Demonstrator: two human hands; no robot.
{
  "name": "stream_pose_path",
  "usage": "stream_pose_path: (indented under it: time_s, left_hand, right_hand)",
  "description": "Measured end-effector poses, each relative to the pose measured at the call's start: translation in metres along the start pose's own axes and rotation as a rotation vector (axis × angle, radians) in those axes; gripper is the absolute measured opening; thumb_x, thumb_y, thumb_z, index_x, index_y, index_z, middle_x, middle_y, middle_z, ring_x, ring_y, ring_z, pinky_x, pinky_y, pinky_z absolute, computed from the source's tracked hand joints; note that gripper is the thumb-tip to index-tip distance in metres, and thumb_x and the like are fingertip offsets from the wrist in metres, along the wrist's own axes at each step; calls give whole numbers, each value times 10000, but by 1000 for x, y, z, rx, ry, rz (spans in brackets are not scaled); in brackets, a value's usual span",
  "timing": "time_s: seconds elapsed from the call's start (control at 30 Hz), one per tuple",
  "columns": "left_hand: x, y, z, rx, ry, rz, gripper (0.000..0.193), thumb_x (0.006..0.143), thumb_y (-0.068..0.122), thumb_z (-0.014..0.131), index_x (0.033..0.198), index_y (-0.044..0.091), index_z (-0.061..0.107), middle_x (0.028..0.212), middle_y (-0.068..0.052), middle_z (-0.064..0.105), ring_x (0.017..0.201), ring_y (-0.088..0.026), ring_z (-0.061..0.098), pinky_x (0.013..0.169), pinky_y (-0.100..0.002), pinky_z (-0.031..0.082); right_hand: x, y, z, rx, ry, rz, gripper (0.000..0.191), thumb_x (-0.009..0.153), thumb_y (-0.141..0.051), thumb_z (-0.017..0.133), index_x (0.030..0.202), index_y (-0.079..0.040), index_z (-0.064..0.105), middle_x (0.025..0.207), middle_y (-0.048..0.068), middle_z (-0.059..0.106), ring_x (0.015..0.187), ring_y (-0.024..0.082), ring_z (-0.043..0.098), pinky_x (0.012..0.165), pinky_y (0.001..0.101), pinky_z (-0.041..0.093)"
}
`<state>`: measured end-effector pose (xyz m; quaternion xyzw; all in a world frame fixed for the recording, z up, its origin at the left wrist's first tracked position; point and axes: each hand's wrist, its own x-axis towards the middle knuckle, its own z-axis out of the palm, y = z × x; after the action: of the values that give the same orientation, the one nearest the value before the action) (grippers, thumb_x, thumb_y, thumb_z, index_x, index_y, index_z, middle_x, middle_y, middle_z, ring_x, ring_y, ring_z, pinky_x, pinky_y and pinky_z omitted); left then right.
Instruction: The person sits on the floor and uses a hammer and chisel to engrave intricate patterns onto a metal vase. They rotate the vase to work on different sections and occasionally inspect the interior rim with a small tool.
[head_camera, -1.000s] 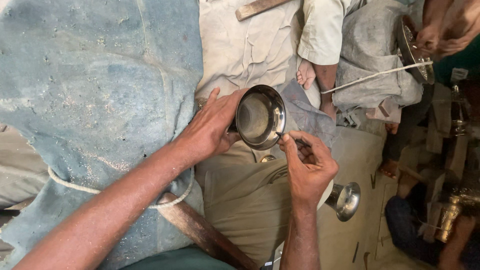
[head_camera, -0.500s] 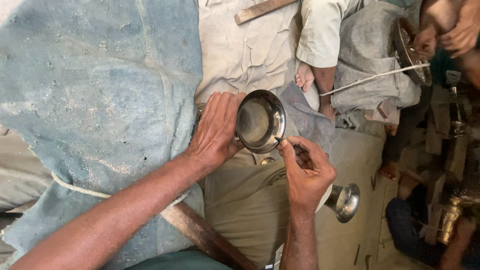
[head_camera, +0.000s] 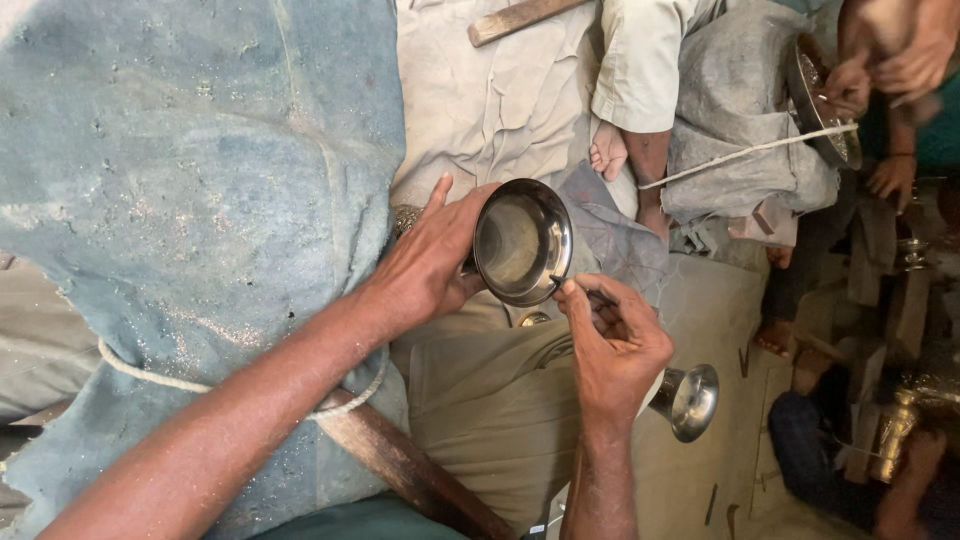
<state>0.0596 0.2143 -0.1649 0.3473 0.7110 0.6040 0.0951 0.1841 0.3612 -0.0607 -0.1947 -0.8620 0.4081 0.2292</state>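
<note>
Centre frame, above the lap: left hand (head_camera: 430, 265) grips a small round steel bowl (head_camera: 522, 242) by its back and rim, fingers wrapped, open face toward the camera. Right hand (head_camera: 618, 345) is closed around a thin dark tool (head_camera: 596, 296), tip touching the bowl's lower rim. Dusty blue cloth (head_camera: 200, 200) at left, steel cup (head_camera: 688, 400) just right of the right wrist; another person's hands (head_camera: 880, 60) work a metal dish (head_camera: 820, 100) top right.

Metalware workshop — floor-seated workers, steel bowl (head_camera: 522, 242), steel cup (head_camera: 690, 400), worn cloth padding (head_camera: 200, 200), wooden stick (head_camera: 520, 17)
</note>
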Motion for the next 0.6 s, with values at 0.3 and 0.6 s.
stream_pose_path:
  time_s: [0.3,0.6]
  left_hand:
    - [-5,7,11,137,186,9,982,618,25,900,1447,2,376,1235,-206,518,1253,-397,531,1219,-508,332]
    - [5,6,-6,-15,-67,-16,1104,598,-7,883,1509,10,259,1286,-215,525,1251,-394,521,1164,-526,288]
  right_hand:
    - [-1,-3,1,7,-8,-4,162,944,37,736,1103,58,712,1000,114,733,865,153,747,773,248,617]
    - [0,-3,-2,-28,-23,-6,165,947,39,741,1109,59,715,991,120,737,868,153,750,771,253,616]
